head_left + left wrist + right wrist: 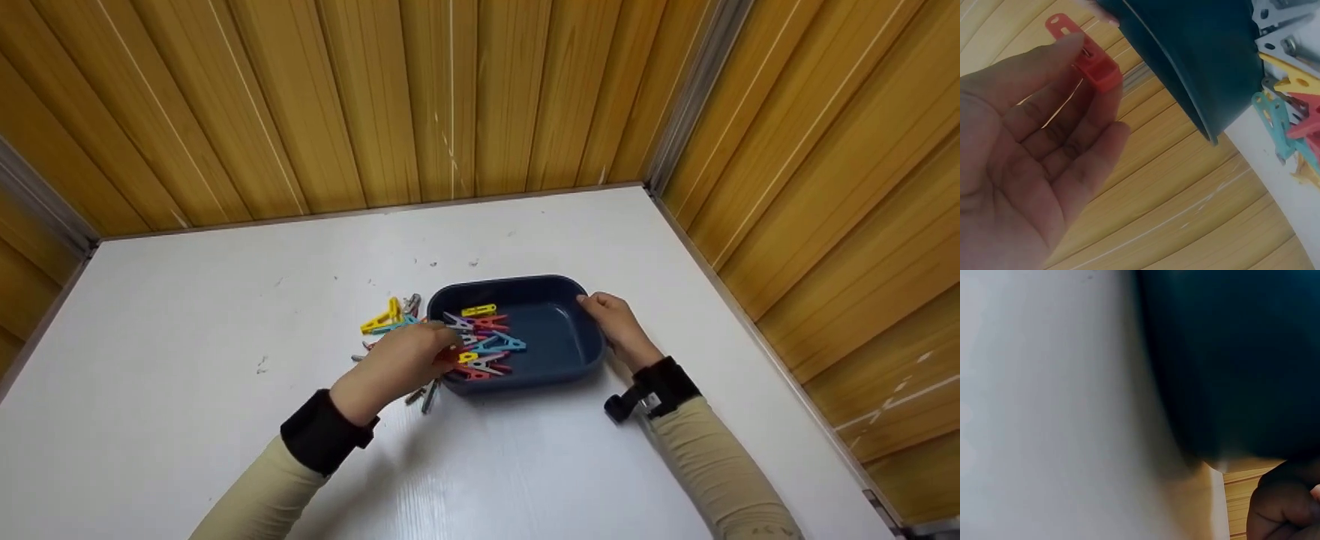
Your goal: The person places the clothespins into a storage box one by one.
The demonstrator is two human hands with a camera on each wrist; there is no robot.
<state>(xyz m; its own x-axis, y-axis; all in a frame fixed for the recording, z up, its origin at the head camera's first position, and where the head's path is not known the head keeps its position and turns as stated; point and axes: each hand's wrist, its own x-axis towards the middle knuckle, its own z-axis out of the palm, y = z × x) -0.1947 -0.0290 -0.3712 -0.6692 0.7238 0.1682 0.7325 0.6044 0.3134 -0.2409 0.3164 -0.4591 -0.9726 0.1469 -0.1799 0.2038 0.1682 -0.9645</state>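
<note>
My left hand (409,356) is over the left end of a dark blue plastic basin (555,345). Between its thumb and fingers it pinches a red clothespin (1100,70), clearest in the left wrist view. My right hand (619,326) grips the basin's right rim, thumb on top; in the right wrist view the basin wall hides most of its fingers. Inside the basin, several clothespins (499,343) in red, blue, yellow, purple and grey lie toward the left side. More clothespins, among them a yellow clothespin (382,319), are heaped on the table left of the basin, partly behind my left hand.
The basin stands on a white table (187,360) with small dark marks on its top. Wood-patterned panels (375,105) rise along the back, left and right edges. Each wrist wears a black strap (326,433).
</note>
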